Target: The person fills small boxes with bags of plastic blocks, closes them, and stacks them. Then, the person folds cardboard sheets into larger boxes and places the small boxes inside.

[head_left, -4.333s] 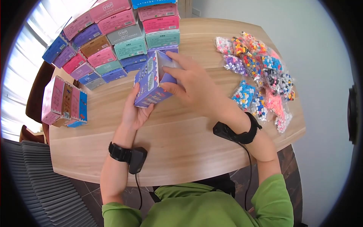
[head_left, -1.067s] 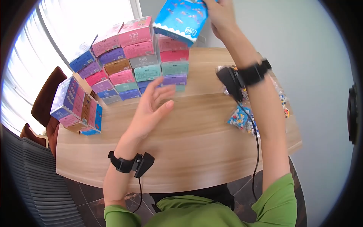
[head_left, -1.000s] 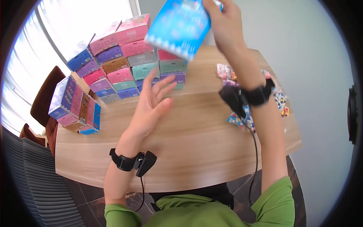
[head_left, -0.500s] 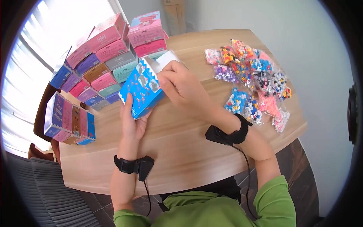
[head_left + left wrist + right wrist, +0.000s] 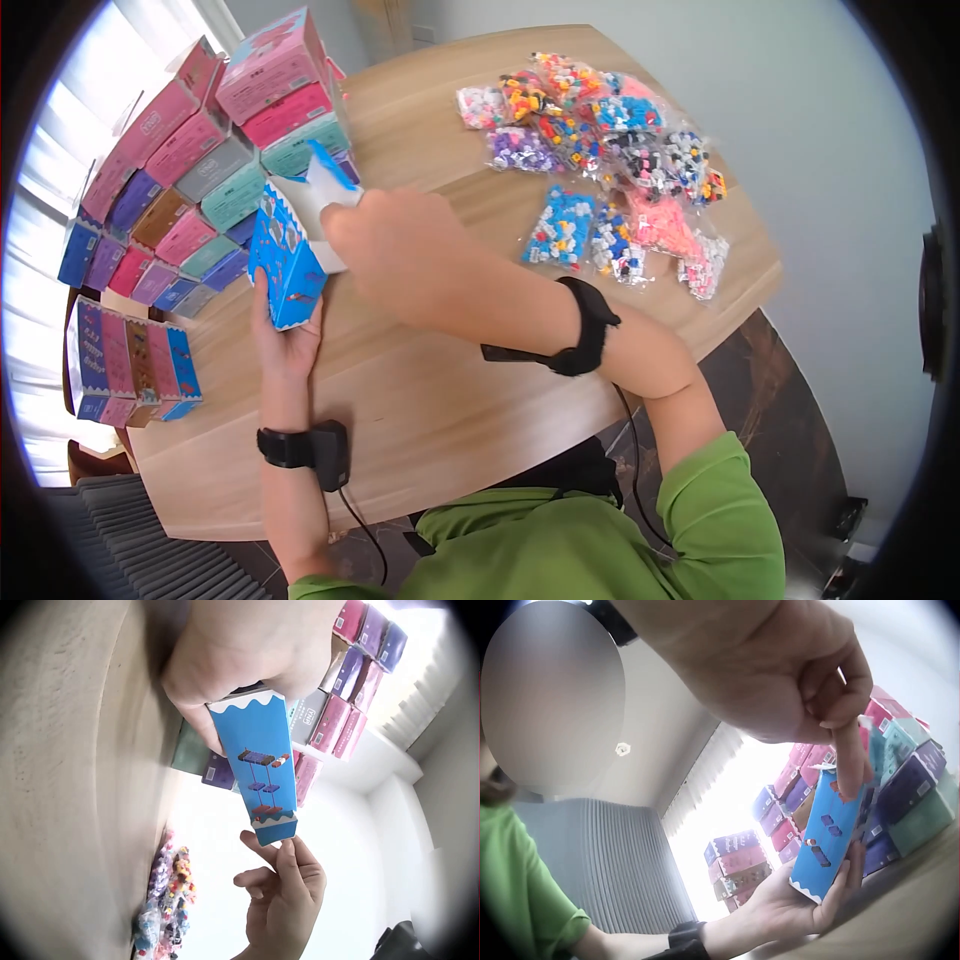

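Observation:
A blue cardboard box (image 5: pixel 285 285) with wavy white edging is held up over the table by my left hand (image 5: pixel 290 340), which grips its lower part with the thumb on one side and fingers on the other. Its top stands open, with a white flap (image 5: pixel 330 178) raised. At that open end my right hand (image 5: pixel 400 255) pinches the edge; in the right wrist view one finger (image 5: pixel 850 765) lies along the narrow printed side. The left wrist view shows the right thumb (image 5: pixel 289 859) at the small end flap. The box's inside is mostly hidden by the right hand.
Stacked pink, purple, teal and other coloured boxes (image 5: pixel 205 170) form a wall at the back left. A short row of upright boxes (image 5: pixel 135 365) stands at the left edge. Clear bags of small coloured pieces (image 5: pixel 610 150) lie on the right of the wooden table (image 5: pixel 420 420).
A purple box was in my hands at first; it now stands in the left row. My right hand brought over the blue box, my left hand took hold, and its top flaps were opened.

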`<state>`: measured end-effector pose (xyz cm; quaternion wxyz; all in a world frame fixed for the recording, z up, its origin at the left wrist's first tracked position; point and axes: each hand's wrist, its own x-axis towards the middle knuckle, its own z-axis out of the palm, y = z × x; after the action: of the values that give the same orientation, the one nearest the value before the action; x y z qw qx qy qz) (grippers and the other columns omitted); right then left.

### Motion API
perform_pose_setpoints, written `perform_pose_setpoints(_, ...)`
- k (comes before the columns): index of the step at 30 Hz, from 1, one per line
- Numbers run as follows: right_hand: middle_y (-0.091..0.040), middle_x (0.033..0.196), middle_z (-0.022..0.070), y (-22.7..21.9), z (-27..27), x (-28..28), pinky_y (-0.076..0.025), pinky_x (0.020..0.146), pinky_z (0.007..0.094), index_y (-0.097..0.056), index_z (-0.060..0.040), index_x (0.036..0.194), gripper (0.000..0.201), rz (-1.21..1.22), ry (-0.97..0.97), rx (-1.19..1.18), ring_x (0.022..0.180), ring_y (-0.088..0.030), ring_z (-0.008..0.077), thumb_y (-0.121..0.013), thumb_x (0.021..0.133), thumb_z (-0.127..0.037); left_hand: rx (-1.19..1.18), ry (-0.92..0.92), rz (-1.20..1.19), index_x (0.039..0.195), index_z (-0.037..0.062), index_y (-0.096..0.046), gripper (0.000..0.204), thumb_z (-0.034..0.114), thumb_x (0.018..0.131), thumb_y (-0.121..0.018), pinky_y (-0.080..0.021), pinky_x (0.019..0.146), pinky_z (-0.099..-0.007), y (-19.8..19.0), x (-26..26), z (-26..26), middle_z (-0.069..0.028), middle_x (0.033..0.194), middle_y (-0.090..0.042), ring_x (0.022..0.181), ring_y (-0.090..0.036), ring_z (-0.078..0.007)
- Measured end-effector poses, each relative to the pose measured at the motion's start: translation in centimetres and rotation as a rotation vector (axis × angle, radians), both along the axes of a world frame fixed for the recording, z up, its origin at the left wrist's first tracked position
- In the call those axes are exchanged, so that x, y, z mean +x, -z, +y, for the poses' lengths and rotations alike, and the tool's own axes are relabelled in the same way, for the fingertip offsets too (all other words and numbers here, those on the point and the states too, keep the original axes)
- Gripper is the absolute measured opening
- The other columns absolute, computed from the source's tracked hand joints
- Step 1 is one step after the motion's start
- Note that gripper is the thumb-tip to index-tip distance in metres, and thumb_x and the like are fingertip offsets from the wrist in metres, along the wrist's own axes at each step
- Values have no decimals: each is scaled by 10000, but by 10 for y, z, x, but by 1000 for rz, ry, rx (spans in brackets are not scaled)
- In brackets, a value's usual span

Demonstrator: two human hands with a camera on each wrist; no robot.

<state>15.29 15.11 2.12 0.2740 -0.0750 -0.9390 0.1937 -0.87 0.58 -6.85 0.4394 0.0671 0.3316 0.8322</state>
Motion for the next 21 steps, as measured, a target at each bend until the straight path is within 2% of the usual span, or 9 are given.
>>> perform_pose_setpoints(2, -583, 634, 169, 3, 2, -6, -491, 528, 396, -554, -7, 763, 113, -64, -45, 36, 612, -599, 362, -591, 667, -54, -7, 27, 32, 1204, 34, -416, 444, 320, 878, -508, -456, 884, -363, -1, 2, 0, -109, 1181, -520, 1050, -533, -216)
perform_pose_setpoints(5, -581, 754, 196, -3, 3, -6, -502, 598, 365, -544, 5, 795, 135, -172, -74, -39, 708, -599, 334, -578, 674, -46, 8, 69, 44, 1197, 34, -425, 430, 323, 885, -493, -460, 878, -355, 1, 3, -1, -107, 1169, -530, 1043, -538, -217)
perform_pose_setpoints(8, -538, 956, 227, 25, -8, -22, -496, 672, 346, -547, 31, 908, 241, 171, -64, -61, 836, -566, 303, -568, 678, -36, 41, 94, 20, 1192, 36, -429, 418, 323, 893, -476, -466, 870, -355, 2, -1, -3, -103, 1163, -535, 1040, -542, -218)
perform_pose_setpoints(11, -475, 1078, 230, 31, -16, -26, -478, 727, 329, -496, 86, 1046, 386, 302, -47, -21, 911, -514, 289, -558, 684, -36, 12, 77, 24, 1191, 42, -430, 401, 317, 900, -463, -469, 868, -362, -3, 4, -1, -102, 1163, -535, 1042, -542, -218)
perform_pose_setpoints(14, -456, 1130, 242, 25, -13, -20, -451, 708, 386, -426, 129, 1135, 488, 273, -17, 29, 942, -491, 308, -548, 697, -45, 6, 108, 24, 1200, 47, -421, 398, 310, 904, -458, -463, 881, -372, -1, 1, -2, -106, 1167, -531, 1052, -536, -221)
perform_pose_setpoints(17, -426, 1193, 255, 21, -9, -6, -395, 719, 402, -412, 130, 1145, 499, 74, 36, 145, 1001, -452, 304, -544, 701, -55, -61, 106, 84, 1222, 46, -395, 424, 315, 902, -461, -457, 891, -382, -1, 2, -1, -114, 1181, -519, 1057, -533, -233)
perform_pose_setpoints(20, -394, 1242, 251, 18, -11, -1, -348, 727, 397, -433, 95, 1156, 503, -13, 141, 131, 1033, -431, 278, -552, 693, -61, -120, 115, 184, 1241, 43, -368, 454, 323, 898, -468, -454, 893, -391, -5, 11, 1, -122, 1196, -504, 1064, -528, -245)
perform_pose_setpoints(21, -418, 1200, 228, 19, -14, -2, -344, 726, 393, -438, 85, 1156, 499, 48, 221, 212, 1034, -428, 262, -552, 693, -62, -119, 119, 209, 1246, 43, -362, 462, 326, 896, -470, -454, 893, -393, -5, 13, 1, -124, 1203, -498, 1068, -525, -248)
